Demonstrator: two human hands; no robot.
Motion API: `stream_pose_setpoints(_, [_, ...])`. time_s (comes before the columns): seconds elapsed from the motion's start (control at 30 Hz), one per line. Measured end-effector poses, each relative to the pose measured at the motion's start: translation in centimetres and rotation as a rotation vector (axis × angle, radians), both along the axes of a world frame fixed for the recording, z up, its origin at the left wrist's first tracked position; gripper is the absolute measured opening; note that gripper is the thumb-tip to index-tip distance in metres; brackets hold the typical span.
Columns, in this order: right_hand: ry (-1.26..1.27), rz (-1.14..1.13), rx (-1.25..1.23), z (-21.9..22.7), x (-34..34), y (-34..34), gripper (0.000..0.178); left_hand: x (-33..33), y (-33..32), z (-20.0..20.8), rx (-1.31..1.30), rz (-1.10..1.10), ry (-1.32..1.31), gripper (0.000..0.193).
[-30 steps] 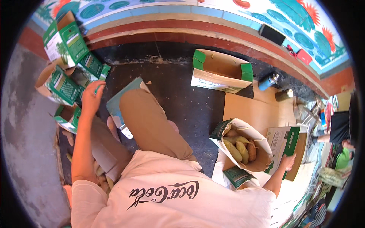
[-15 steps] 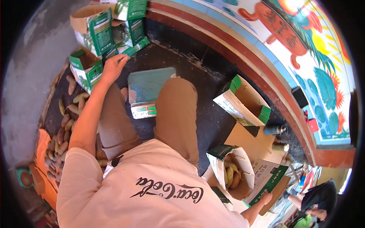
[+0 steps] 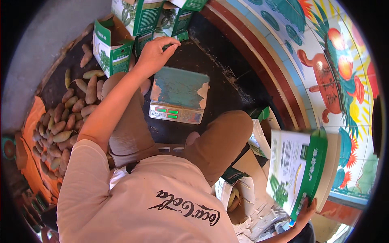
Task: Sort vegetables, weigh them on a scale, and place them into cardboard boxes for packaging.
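My right hand grips the lower edge of a flattish white and green cardboard box, held up at the right. My left hand hangs in the air above the far edge of a digital scale. Its fingers are loosely bent with the thumb apart, and nothing shows in them. The scale has a worn teal plate with no load on it and a lit green display. Just left of that hand stands an open-topped green and white carton.
A heap of long brown and greenish vegetables lies on the left, partly on orange sheeting. More printed cartons stand at the far side. By my right knee, an open box holds several such vegetables. A painted tile wall runs along the right.
My right hand has lifted the cardboard box up from beside the open box on the right. My left hand has shifted right. The view has turned, and my right knee has swung outward.
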State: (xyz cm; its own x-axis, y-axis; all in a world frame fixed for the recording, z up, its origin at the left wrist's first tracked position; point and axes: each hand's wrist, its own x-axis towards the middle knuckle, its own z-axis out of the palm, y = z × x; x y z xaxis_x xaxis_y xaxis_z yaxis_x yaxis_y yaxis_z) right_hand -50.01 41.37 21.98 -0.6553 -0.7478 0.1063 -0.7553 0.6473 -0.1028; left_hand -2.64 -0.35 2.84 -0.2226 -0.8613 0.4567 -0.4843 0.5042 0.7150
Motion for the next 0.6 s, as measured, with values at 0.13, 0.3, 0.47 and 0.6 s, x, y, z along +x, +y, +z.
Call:
stream_pose_setpoints(0.13, [0.195,0.526,-0.275,-0.7,2.5,-9.2,0.013,0.6,0.7,-0.4,0.063,0.068,0.083,0.018])
stream_pose_setpoints(0.3, [0.139,0.898,-0.318,-4.8,10.1,-23.4,0.024,2.2,1.1,-0.1,0.012,0.21,0.164,0.021])
stream_pose_setpoints(0.47, [0.14,1.15,-0.293,-11.4,17.2,-32.5,0.017,3.6,0.4,-0.8,-0.145,0.344,0.346,0.03])
stream_pose_setpoints(0.6, [0.097,1.327,-0.282,-18.6,20.5,-36.2,0.018,4.6,0.9,-0.4,-0.192,0.399,0.265,0.032])
